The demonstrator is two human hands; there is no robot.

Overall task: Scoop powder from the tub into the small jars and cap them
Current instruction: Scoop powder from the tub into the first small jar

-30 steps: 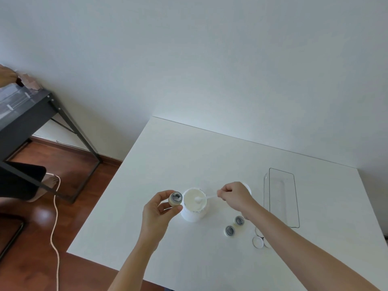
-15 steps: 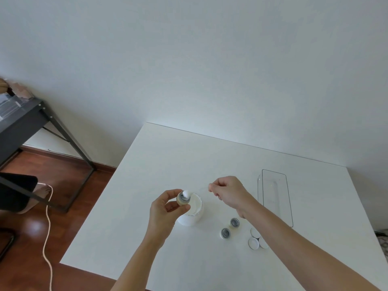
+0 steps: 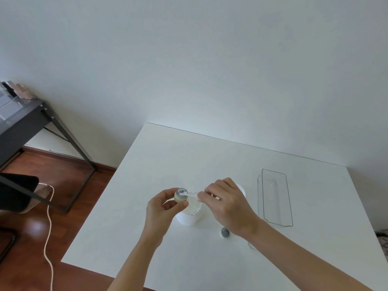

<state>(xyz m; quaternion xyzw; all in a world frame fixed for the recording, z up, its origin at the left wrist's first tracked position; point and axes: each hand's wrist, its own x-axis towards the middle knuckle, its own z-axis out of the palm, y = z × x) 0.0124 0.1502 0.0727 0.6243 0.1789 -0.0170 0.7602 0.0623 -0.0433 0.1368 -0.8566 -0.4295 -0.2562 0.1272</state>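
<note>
My left hand grips a small jar just above the left rim of the open white powder tub. My right hand pinches a small white scoop, whose bowl lies over the jar's mouth with white powder on it. Another small open jar stands on the table just below my right wrist. A white round thing, perhaps the tub's lid, shows behind my right hand. Other jars and caps are hidden under my right forearm.
A clear rectangular plastic tray lies to the right on the white table. A black desk frame stands at far left over wooden floor, with a cable and a person's foot.
My right hand lifted the scoop out of the tub, rose, then came down left so the scoop meets the jar's mouth. The left hand kept the jar by the tub's rim.
</note>
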